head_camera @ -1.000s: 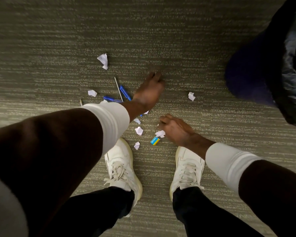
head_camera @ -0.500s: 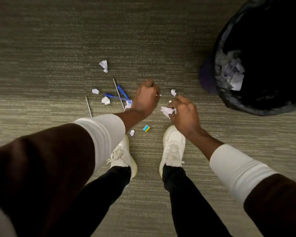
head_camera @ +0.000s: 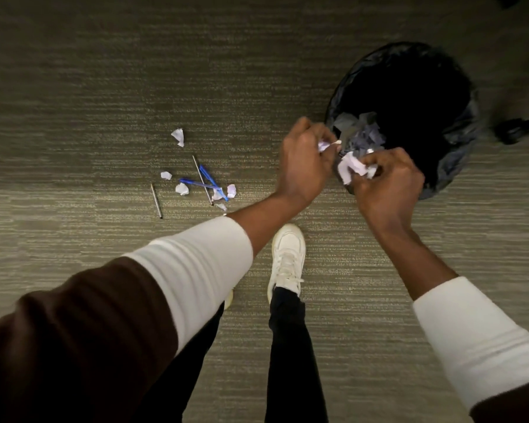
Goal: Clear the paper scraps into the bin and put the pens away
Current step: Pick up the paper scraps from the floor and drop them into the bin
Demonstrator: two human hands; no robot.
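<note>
My right hand [head_camera: 388, 181] grips crumpled white paper scraps [head_camera: 353, 167] right at the near rim of the black-lined bin [head_camera: 458, 135]. My left hand [head_camera: 303, 163] is closed on a small white scrap [head_camera: 324, 145] just left of that rim. More scraps lie inside the bin. On the carpet to the left, two blue pens [head_camera: 209, 183] lie crossed with a thin silver refill [head_camera: 201, 178]. Another silver refill [head_camera: 156, 200] lies apart. Several white scraps lie around them, such as one scrap [head_camera: 178, 136] farther back and another [head_camera: 181, 189] beside the pens.
The floor is grey-green striped carpet. My white shoe [head_camera: 287, 257] and dark trouser legs stand below my hands. A dark chair base or caster [head_camera: 513, 129] sits just right of the bin.
Both hands rose from the floor and swung right to the bin's rim, carrying scraps. The view shifted, so the bin moved toward the centre.
</note>
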